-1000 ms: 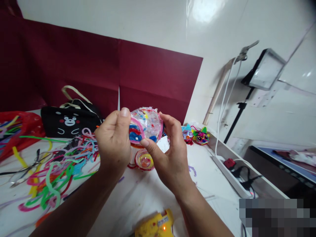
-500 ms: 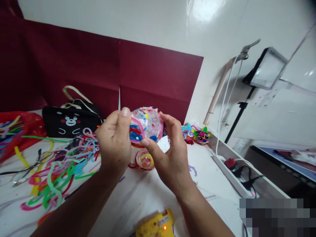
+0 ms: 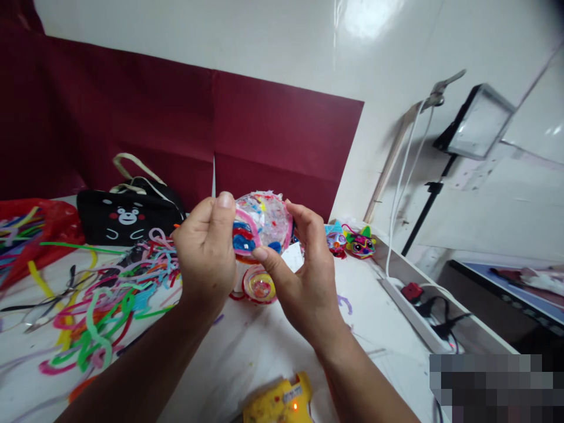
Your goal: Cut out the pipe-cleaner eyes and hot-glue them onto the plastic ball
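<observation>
Both hands hold up a rounded pipe-cleaner craft piece (image 3: 273,220) over the table. Its rim is pink, with blue and red parts at the lower left and a whitish, glue-streaked face. My left hand (image 3: 206,249) is closed on its left side, thumb up along the edge. My right hand (image 3: 306,270) pinches the right side, with the thumb at the lower edge and the fingers at the upper right. Just below the piece sits a round red and yellow coiled item (image 3: 259,286). How it relates to the held piece is hard to see.
Loose pipe cleaners (image 3: 110,299) and glasses (image 3: 48,311) lie on the left by a black bag (image 3: 130,217). A yellow device (image 3: 277,402) with a lit orange light is in front. Small animal-faced crafts (image 3: 360,242) and a power strip (image 3: 416,317) are on the right.
Almost nothing differs. The whole view has shifted very slightly, while both hands keep the same grip on the craft piece.
</observation>
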`<state>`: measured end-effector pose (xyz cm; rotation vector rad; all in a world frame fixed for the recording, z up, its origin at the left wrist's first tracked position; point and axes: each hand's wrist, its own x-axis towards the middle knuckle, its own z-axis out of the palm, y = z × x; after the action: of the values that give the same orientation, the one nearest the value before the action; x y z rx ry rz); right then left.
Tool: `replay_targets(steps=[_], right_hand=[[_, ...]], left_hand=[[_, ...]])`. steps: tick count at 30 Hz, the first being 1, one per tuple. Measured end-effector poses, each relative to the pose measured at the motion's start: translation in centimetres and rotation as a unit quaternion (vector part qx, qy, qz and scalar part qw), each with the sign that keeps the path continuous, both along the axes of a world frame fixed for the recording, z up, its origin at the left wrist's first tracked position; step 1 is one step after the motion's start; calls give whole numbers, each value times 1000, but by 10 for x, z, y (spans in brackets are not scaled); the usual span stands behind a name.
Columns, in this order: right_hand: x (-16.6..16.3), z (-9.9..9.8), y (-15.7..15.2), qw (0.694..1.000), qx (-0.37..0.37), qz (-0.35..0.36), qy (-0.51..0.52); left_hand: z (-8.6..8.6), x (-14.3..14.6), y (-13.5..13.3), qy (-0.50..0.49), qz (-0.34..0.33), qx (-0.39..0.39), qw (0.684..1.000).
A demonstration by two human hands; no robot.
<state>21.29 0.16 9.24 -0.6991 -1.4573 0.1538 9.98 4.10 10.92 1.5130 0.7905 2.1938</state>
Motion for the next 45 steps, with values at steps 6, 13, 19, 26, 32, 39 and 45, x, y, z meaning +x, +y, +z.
replay_targets(steps=[6,13,19,26,32,39,45], right_hand=[[-1,-1,0,1000,-6,-2,3],[-1,-2,1,1000,-1,-13,-8],[1,-4,2,999,-12,-26,-16],[1,-4,0,999,-40,-27,-9],[3,-5,4,999,-26,-21,-6],[3,-8,5,1000,-28,-10,-1],[3,-5,5,999,-35,-20,-6]], left_hand=[[0,0,-2,-8,-10,4,1000],[-1,0,1,-11,-3,26,1000],[-3,0,5,0,-5,27,1000],[-2,0,2,14,-16,16,1000],[-2,1,3,1,-36,14,999],[-3,2,4,-1,-41,11,999],[-4,2,5,-3,-42,11,999]])
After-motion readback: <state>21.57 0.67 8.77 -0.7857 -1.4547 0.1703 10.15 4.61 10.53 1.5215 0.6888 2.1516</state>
